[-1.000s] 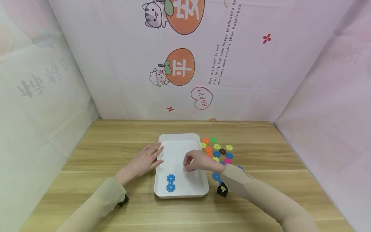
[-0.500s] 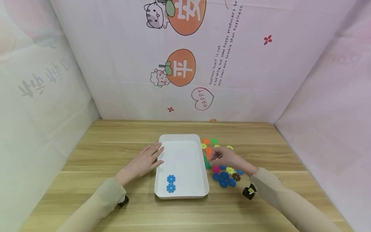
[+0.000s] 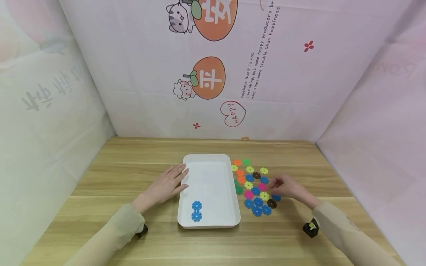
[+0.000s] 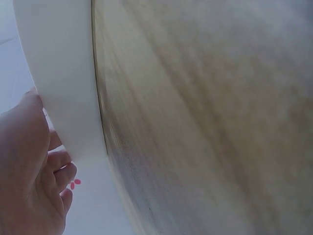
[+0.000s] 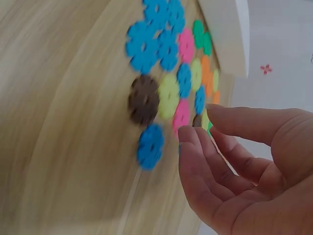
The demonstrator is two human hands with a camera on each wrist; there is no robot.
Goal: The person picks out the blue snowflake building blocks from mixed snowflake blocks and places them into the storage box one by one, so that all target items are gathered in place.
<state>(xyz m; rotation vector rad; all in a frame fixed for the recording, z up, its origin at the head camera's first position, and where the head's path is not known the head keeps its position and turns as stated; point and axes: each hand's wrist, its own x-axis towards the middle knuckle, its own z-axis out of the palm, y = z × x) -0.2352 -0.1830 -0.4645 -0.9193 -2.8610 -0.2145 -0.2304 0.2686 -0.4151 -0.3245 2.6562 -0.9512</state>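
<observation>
A white tray (image 3: pixel 209 184) lies on the table in the head view, with two blue snowflake discs (image 3: pixel 196 216) close together near its front left corner. My left hand (image 3: pixel 163 185) rests with its fingers spread over the tray's left rim; the left wrist view shows this hand (image 4: pixel 29 166) against the tray wall (image 4: pixel 58 58). To the right of the scattered discs, my right hand (image 3: pixel 290 188) hovers, fingers loosely bent. In the right wrist view a gap separates its thumb and fingers, and no disc shows between them. A blue disc (image 5: pixel 150 147) lies nearest this hand.
Several flower-shaped discs in blue, yellow (image 3: pixel 248 185), pink (image 3: pixel 249 194), orange (image 3: pixel 240 172), green (image 3: pixel 246 162) and brown (image 3: pixel 271 203) lie flat beside the tray's right wall. A printed cloth (image 3: pixel 149 92) stands behind and at both sides of the wooden table (image 3: pixel 139 159).
My right hand has moved from above the tray rightward across the discs to their right edge. The left hand and the two discs in the tray have stayed in place.
</observation>
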